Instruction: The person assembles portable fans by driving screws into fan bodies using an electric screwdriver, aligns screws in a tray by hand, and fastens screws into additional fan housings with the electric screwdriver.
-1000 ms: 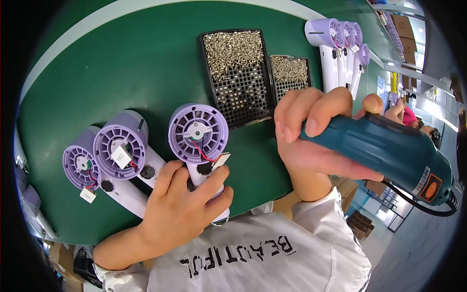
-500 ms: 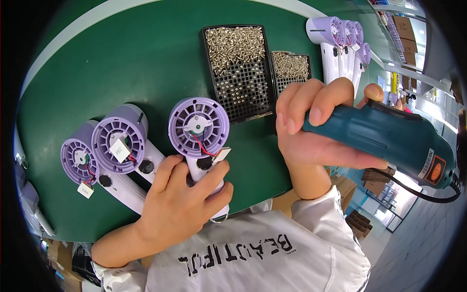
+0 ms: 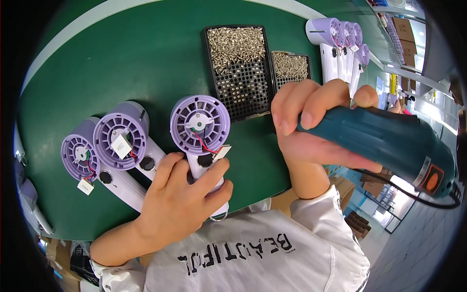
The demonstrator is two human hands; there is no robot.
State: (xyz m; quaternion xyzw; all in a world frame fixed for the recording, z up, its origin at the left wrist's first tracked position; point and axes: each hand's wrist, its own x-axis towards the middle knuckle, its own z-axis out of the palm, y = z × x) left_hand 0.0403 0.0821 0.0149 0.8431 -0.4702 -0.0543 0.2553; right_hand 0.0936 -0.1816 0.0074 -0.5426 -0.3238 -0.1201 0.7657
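Note:
My left hand (image 3: 187, 197) is closed round the white handle of a handheld fan (image 3: 200, 125). The fan's round purple head points away from me, its slotted frame and wired centre face up, and a white connector hangs by red wires. In my right hand (image 3: 311, 117) is a dark teal electric screwdriver (image 3: 382, 141), gripped by its body and held above the table's right side; its tip is hidden behind my fingers. Left of my left hand lie two similar fans, one nearer (image 3: 120, 136) and one farther left (image 3: 80, 155), each with a loose white connector.
A black perforated tray (image 3: 243, 90) full of small screws lies beyond my hands, beside a smaller screw tray (image 3: 291, 68). Several more purple and white fans (image 3: 335, 53) lie at the far right of the green table (image 3: 136, 53). The screwdriver's black cord (image 3: 404, 192) loops down at right.
The screwdriver has shifted slightly left and tipped a little in my right hand. My left hand and its fan have hardly moved.

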